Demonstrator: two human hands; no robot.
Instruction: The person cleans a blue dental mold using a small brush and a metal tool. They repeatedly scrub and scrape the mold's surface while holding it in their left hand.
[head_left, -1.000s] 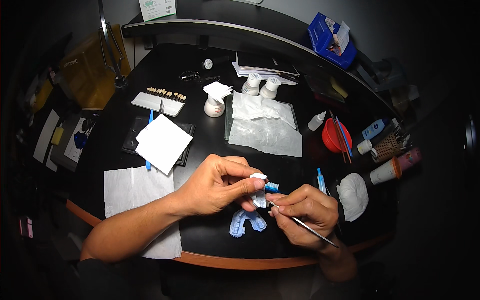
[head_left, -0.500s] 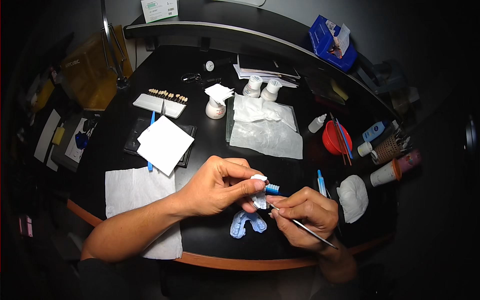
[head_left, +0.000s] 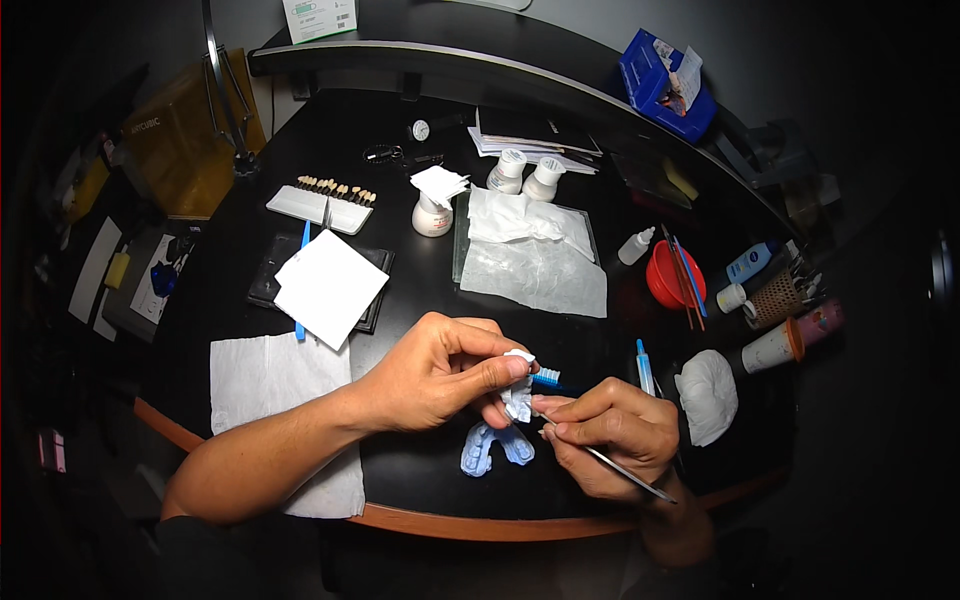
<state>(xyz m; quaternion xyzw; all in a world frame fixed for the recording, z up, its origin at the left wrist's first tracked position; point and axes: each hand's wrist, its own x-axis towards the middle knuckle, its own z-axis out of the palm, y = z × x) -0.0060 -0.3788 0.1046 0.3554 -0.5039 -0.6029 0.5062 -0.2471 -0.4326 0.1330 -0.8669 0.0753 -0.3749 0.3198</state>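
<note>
Above the near middle of the desk, my left hand [head_left: 440,372] is closed, pinching a small pale dental cast [head_left: 517,402] between thumb and fingers, which partly hide it. My right hand [head_left: 615,435] is closed around a thin metal dental instrument [head_left: 628,474] in a pen grip. Its working end is at the right side of the cast, too small to tell whether it touches. Just below, a light-blue horseshoe-shaped dental model [head_left: 478,455] lies on the desk. Behind my fingers shows a blue brush head [head_left: 546,377] with white bristles.
A white cloth [head_left: 275,380] and a white pad [head_left: 332,290] lie left. A tooth shade guide [head_left: 320,208], white jars [head_left: 432,217] and tissue on a tray [head_left: 535,275] stand beyond. Right are a red bowl [head_left: 664,280] with brushes, a cup [head_left: 768,352] and crumpled tissue [head_left: 707,398].
Both hands keep their grips in nearly the same place. The cast has turned slightly in my left fingers, and the instrument has shifted a little.
</note>
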